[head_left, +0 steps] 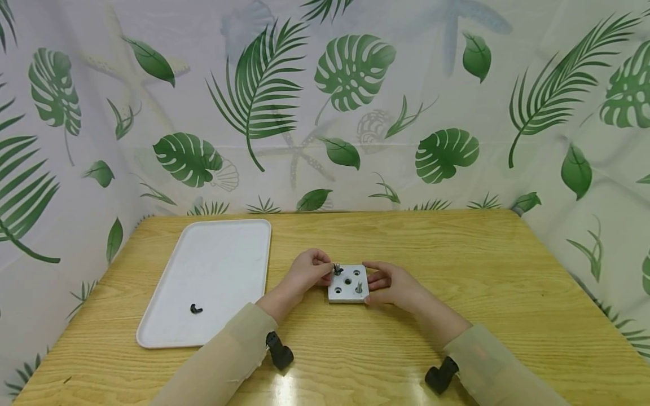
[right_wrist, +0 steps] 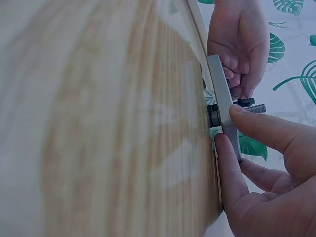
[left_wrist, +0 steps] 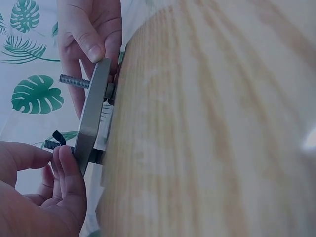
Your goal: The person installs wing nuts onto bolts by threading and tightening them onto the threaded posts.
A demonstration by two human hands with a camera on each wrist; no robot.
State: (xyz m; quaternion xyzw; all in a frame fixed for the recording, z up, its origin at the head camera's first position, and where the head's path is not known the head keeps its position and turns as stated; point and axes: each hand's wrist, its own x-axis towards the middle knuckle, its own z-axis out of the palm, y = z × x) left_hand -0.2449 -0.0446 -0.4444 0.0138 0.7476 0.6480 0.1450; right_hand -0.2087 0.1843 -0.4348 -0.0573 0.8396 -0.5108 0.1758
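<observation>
A square metal plate (head_left: 347, 295) with several holes lies on the table in front of me. Two threaded bolts stand up through opposite corners; the near right bolt (head_left: 359, 287) is bare. On the far left bolt sits a black wing nut (left_wrist: 59, 137), which my left hand (head_left: 307, 272) pinches between thumb and fingers. My right hand (head_left: 398, 286) grips the plate's right side, thumb at the near corner and fingers at the far one. From the wrist views, dark bolt heads (left_wrist: 110, 92) show under the plate, between it and the tabletop.
To the left, a white tray (head_left: 228, 254) carries another small black wing nut (head_left: 196, 309). Wooden tabletop (head_left: 431, 242) surrounds the plate. A leaf-patterned cloth (head_left: 386, 186) hangs behind the table and along both sides.
</observation>
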